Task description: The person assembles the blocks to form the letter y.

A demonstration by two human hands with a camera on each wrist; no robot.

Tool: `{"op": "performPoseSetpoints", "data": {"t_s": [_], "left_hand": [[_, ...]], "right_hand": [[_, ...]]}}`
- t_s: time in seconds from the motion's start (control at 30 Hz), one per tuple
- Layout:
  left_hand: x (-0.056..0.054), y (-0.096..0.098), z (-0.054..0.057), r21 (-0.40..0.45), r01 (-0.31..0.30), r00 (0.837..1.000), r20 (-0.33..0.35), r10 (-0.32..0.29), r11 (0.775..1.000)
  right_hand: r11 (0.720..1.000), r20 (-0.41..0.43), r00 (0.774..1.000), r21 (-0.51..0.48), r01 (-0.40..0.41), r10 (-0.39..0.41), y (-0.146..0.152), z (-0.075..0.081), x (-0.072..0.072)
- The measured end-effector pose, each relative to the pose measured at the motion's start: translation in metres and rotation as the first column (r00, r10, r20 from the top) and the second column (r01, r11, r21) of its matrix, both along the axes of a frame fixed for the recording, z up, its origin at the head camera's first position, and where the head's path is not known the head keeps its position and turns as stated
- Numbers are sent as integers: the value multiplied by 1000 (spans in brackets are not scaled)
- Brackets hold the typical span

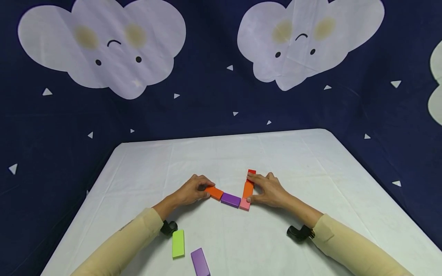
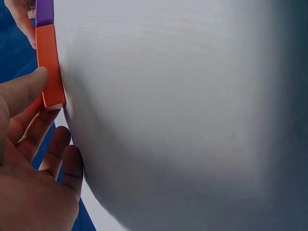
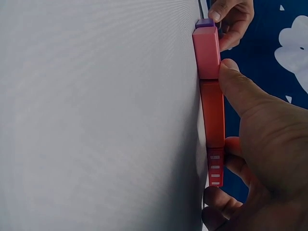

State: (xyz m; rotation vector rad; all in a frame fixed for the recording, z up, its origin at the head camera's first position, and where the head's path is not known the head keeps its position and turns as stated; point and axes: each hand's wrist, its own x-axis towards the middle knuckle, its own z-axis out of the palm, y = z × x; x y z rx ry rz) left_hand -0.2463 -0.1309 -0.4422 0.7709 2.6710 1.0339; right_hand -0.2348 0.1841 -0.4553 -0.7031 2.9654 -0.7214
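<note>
A dark-blue backdrop [image 1: 207, 76] printed with pale clouds [image 1: 103, 48] and small white triangles [image 1: 396, 83] hangs behind the white-covered bench [image 1: 248, 241].

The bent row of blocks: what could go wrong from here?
The left grip pinches the end orange block; pushing too hard might shift the purple block beside it. The right grip touches the pink block and red block, so a slip could skew both. The left wrist camera, close to the green block, might knock it.
</note>
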Motion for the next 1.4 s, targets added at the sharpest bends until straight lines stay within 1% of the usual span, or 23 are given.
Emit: {"op": "performPoseSetpoints", "data": {"t_s": [0.47, 0.6, 0.73, 0.8, 0.9, 1.0, 1.07, 1.13, 1.23, 1.37, 1.4], "left_hand": [[0, 0, 2, -13, -5, 1000, 1, 5, 1000], [1, -1, 5, -10, -27, 999, 28, 27, 1000], [2, -4, 13, 18, -77, 995, 67, 76, 997], [3, -7, 18, 42, -102, 993, 68, 99, 994], [8, -13, 29, 72, -133, 991, 39, 131, 988], [19, -18, 40, 75, -177, 984, -7, 178, 981], [30, -19, 46, 68, -194, 979, -45, 197, 979], [44, -18, 50, 59, -207, 975, -65, 211, 977], [68, -18, 51, 62, -231, 971, -44, 234, 971], [97, -18, 47, 76, -299, 954, 23, 298, 951], [104, -18, 46, 78, -313, 950, 30, 311, 947]], "right_hand": [[1000, 4, 1000, 1, -1, 1, 0, -1, 0], [1000, 5, 1000, 2, -4, 4, 0, -2, 0], [1000, 1, 1000, 5, -3, 3, 0, -2, 0], [1000, 2, 1000, 2, 1, -1, 0, -1, 0], [1000, 4, 1000, -1, 5, -5, 1, 0, 1], [1000, 6, 1000, 0, 6, -6, 1, 0, 1], [1000, 5, 1000, 0, 7, -7, 1, 0, 1], [1000, 0, 1000, 1, 6, -6, 1, 0, 1], [1000, 1, 1000, -5, 3, -3, 2, 0, 0], [1000, 5, 1000, -4, -6, 6, 3, 0, 0], [1000, 4, 1000, -5, -6, 6, 3, 1, 0]]}}
